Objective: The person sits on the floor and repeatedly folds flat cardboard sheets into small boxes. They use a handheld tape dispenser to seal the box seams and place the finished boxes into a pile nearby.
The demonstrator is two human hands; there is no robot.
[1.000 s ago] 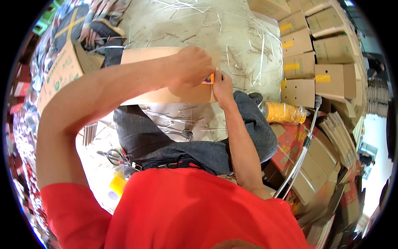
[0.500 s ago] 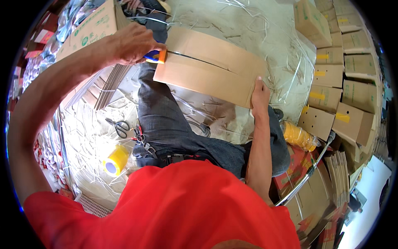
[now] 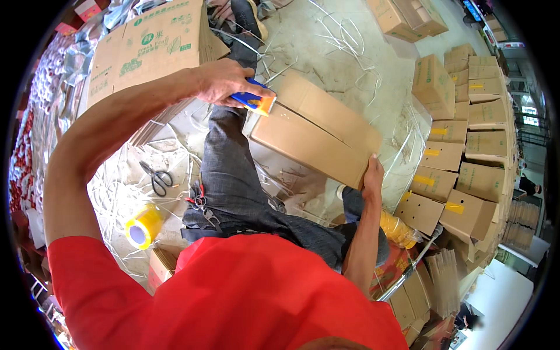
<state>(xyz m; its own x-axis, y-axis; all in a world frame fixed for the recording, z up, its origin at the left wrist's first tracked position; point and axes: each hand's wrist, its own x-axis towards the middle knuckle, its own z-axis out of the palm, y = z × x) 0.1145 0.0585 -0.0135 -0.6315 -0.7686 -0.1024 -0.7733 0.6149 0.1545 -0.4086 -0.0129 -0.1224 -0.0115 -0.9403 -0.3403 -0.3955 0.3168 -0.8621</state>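
Observation:
A plain brown cardboard box [image 3: 309, 143] is held between my legs, its two top flaps folded in and meeting along a thin dark seam. My left hand [image 3: 224, 81] is closed around a blue and orange tape dispenser [image 3: 255, 100], whose orange end rests at the left end of that seam. At the box's right end, my right hand [image 3: 373, 178] grips the edge, thumb on top and fingers partly hidden. I cannot make out whether any tape lies on the seam.
Left of my leg lie black scissors [image 3: 156, 178] and a yellow tape roll [image 3: 144, 227] among white straps. A stack of flattened printed cartons [image 3: 153, 44] stands at upper left. Rows of closed boxes [image 3: 446, 154] line the right, near a metal pole [image 3: 408, 271].
The whole view has shifted. The box now slants more, its right end lower in the picture, and the seam's gap looks narrower. Both hands keep their holds, the dispenser still at the left end.

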